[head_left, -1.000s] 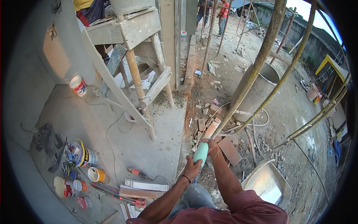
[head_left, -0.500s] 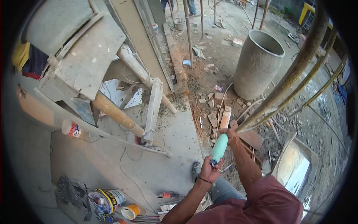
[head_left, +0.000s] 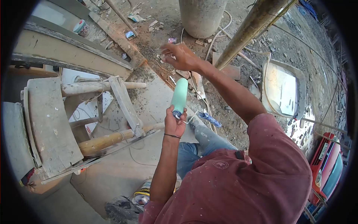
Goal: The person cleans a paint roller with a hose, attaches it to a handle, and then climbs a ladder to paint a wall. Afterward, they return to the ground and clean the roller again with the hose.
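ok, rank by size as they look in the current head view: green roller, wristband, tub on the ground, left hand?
1. Tub
2. Green roller and left hand: look alike, not ranked
3. Wristband

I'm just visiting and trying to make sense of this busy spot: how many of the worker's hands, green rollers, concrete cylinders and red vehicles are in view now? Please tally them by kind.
Hands: 2, the left hand and right hand
Green roller: 1
Concrete cylinder, partly out of view: 1
Red vehicle, partly out of view: 1
Total: 5
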The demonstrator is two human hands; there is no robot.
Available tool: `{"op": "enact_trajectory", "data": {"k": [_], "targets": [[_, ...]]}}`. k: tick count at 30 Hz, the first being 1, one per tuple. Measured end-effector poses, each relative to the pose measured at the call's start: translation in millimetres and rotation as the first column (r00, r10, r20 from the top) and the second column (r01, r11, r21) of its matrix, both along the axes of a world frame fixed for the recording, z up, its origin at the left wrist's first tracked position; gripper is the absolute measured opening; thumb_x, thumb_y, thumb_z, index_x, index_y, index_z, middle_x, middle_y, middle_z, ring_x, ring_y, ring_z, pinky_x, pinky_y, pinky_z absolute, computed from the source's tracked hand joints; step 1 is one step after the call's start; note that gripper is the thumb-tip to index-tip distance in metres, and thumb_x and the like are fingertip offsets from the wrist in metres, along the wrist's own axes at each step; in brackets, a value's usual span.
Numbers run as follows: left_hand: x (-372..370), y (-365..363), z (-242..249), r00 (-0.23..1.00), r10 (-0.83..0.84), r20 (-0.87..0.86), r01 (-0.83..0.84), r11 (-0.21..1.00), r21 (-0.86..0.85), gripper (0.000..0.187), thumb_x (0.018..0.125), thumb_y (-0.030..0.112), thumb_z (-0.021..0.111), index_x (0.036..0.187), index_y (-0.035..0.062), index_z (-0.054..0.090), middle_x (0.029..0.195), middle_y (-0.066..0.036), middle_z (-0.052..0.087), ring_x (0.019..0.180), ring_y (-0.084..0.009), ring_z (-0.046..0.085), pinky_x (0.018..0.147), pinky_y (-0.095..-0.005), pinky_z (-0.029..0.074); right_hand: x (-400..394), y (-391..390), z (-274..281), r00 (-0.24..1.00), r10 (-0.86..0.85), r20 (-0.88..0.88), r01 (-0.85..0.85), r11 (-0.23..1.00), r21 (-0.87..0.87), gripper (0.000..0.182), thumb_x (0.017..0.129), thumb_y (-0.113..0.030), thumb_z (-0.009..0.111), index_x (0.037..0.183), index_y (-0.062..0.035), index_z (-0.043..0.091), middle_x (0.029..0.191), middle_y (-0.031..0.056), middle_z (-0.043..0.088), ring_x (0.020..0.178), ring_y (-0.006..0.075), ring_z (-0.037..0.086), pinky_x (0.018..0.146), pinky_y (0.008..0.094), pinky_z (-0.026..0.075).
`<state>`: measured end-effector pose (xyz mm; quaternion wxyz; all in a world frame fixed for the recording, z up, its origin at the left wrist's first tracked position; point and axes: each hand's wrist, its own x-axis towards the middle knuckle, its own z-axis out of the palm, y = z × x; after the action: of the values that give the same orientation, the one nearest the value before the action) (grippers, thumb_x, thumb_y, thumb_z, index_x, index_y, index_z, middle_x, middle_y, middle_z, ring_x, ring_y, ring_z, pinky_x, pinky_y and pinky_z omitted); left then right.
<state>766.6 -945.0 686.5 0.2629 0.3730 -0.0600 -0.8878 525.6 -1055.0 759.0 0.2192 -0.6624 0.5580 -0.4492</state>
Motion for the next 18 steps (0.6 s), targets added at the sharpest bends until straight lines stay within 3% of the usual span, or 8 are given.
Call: {"op": "enact_trajectory", "data": {"k": [4, 8, 11, 12, 13, 14, 16, 18], "targets": [[2.7, -30.0, 23.9, 0.999, -0.037, 0.028, 0.037, 0.999, 0.011, 0.036, 0.099, 0.031, 0.046, 0.11, -0.002, 0.053, 0.086, -0.018, 0.061, 0.06, -0.0167, 0.052, 0.04, -0.0206, 0.036, -14.4, 71.6, 95.5, 0.981, 0.155, 0.118, -0.162, 0.986, 0.046, 0.035, 0.092, -0.015, 0.065, 0.12, 0.0032, 0.058, 0.114, 0.0222, 0.067, 0.108, 0.0309, 0.066, 0.093, 0.0411, 0.053], [14.4, -40.4, 13.7, 0.999, -0.038, 0.026, 0.037, 0.998, 0.046, 0.037, 0.098, 0.033, 0.049, 0.112, -0.0014, 0.052, 0.088, -0.019, 0.061, 0.06, -0.0192, 0.053, 0.04, -0.0217, 0.038, -70.9, 166.9, 48.0, 0.467, 0.318, 0.825, -0.565, 0.825, 0.002, 0.038, 0.095, -0.025, 0.063, 0.119, 0.0035, 0.059, 0.112, 0.0176, 0.069, 0.107, 0.0257, 0.067, 0.094, 0.0374, 0.052], [21.1, -39.3, 0.5, 0.997, -0.075, 0.0, 0.075, 0.996, 0.047, 0.039, 0.097, 0.034, 0.05, 0.114, -0.0017, 0.051, 0.091, -0.02, 0.061, 0.063, -0.0201, 0.054, 0.042, -0.0224, 0.04, -122.9, 247.2, -94.1, 0.214, -0.237, 0.948, -0.353, 0.886, 0.301, 0.036, 0.096, -0.019, 0.059, 0.124, 0.0039, 0.058, 0.118, 0.0204, 0.066, 0.114, 0.031, 0.064, 0.097, 0.0466, 0.05], [23.7, -38.5, -6.1, 0.993, -0.115, -0.038, 0.118, 0.989, 0.087, 0.04, 0.095, 0.032, 0.054, 0.117, -0.0015, 0.051, 0.094, -0.02, 0.06, 0.068, -0.0208, 0.055, 0.047, -0.0233, 0.045, -108.5, 280.7, -124.8, 0.621, -0.526, 0.581, -0.077, 0.697, 0.713, 0.041, 0.091, -0.026, 0.063, 0.119, 0.0035, 0.061, 0.113, 0.0218, 0.067, 0.11, 0.0335, 0.065, 0.094, 0.0453, 0.051], [20.8, -44.9, -8.3, 0.985, -0.155, -0.082, 0.163, 0.98, 0.11, 0.041, 0.094, 0.031, 0.057, 0.119, -0.0012, 0.05, 0.098, -0.021, 0.058, 0.072, -0.0215, 0.056, 0.051, -0.0241, 0.049, -107.6, 323.8, -155.1, 0.769, -0.639, -0.008, 0.345, 0.405, 0.847, 0.046, 0.086, -0.033, 0.067, 0.114, 0.0032, 0.064, 0.109, 0.0233, 0.068, 0.106, 0.036, 0.065, 0.09, 0.0441, 0.052], [20.1, -47.8, -5.4, 0.98, -0.179, -0.081, 0.187, 0.977, 0.098, 0.041, 0.094, 0.031, 0.057, 0.119, -0.0012, 0.05, 0.098, -0.021, 0.058, 0.072, -0.0215, 0.056, 0.051, -0.0241, 0.049, -111.4, 338.7, -185.2, 0.603, -0.536, -0.59, 0.742, 0.105, 0.663, 0.051, 0.082, -0.04, 0.071, 0.109, 0.0028, 0.067, 0.104, 0.0248, 0.069, 0.102, 0.0386, 0.066, 0.086, 0.0429, 0.053], [18.6, -39.9, -1.4, 0.969, -0.225, -0.104, 0.242, 0.948, 0.207, 0.043, 0.093, 0.03, 0.059, 0.12, -0.002, 0.049, 0.101, -0.02, 0.059, 0.081, -0.024, 0.061, 0.059, -0.0251, 0.053, -69.9, 358.0, -160.2, 0.357, -0.834, -0.422, 0.687, -0.072, 0.723, 0.046, 0.079, -0.036, 0.075, 0.102, 0.0035, 0.069, 0.099, 0.0269, 0.069, 0.097, 0.0404, 0.067, 0.082, 0.0427, 0.053], [20.5, -32.7, -1.3, 0.94, -0.316, -0.129, 0.337, 0.92, 0.2, 0.042, 0.092, 0.024, 0.062, 0.121, -0.0025, 0.048, 0.104, -0.019, 0.059, 0.09, -0.0268, 0.063, 0.067, -0.0267, 0.057, -10.7, 374.3, -147.8, 0.374, -0.839, -0.395, 0.807, 0.084, 0.585, 0.044, 0.077, -0.034, 0.078, 0.098, 0.0044, 0.07, 0.095, 0.0256, 0.069, 0.088, 0.0364, 0.068, 0.078, 0.0427, 0.052]]}}
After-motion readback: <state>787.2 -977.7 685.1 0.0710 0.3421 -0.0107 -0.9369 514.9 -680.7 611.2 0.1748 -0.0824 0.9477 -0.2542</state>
